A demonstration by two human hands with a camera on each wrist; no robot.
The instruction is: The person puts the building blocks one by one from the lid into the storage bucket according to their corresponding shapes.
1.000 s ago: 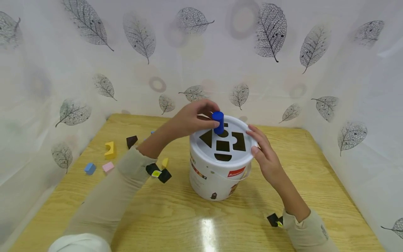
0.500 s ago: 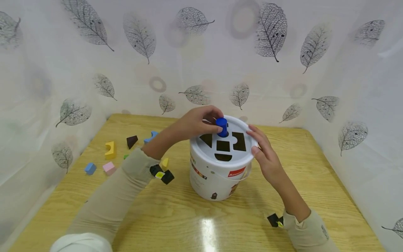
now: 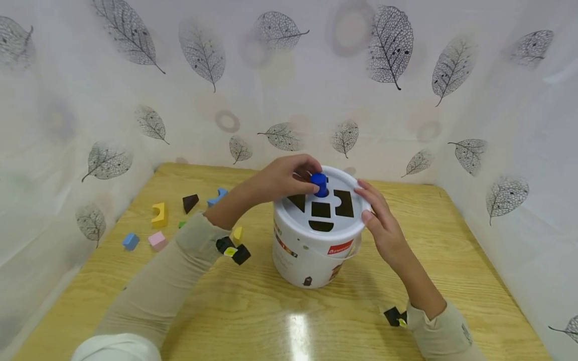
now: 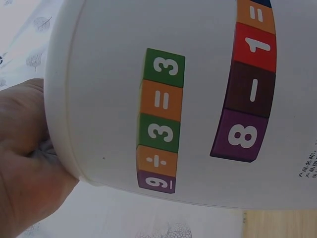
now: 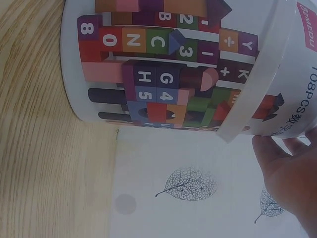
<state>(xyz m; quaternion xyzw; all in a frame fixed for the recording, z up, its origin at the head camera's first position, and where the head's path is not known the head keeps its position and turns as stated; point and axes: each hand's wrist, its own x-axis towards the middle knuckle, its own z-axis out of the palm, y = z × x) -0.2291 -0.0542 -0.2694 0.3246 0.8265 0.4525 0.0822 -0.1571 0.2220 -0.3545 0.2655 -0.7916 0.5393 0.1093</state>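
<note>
A blue cylinder block [image 3: 318, 184] stands upright at the round hole of the white bucket's lid [image 3: 300, 220], its lower end in the hole. My left hand [image 3: 289, 175] pinches it between thumb and fingers from the left. On the lid's right rim rests my right hand [image 3: 381, 225], thumb and fingers spread along the edge. The white bucket [image 3: 293, 260] stands on the table; other cut-outs in its lid include a triangle, a rectangle and a half-round. In the left wrist view the bucket wall [image 4: 109, 114] hides the block and fingertips. The right wrist view shows the bucket's handle [image 5: 257, 74].
Left of the bucket lie loose blocks: a yellow arch [image 3: 159, 215], a blue block [image 3: 131, 241], a pink block [image 3: 157, 240], a dark brown block [image 3: 190, 203], a light blue piece [image 3: 218, 197] and a yellow piece [image 3: 237, 234]. A leaf-print curtain [image 3: 289, 75] surrounds the wooden table [image 3: 253, 321].
My left hand has moved slightly right and down with the blue cylinder block, which has sunk partway into the round hole. The right hand has stayed on the rim.
</note>
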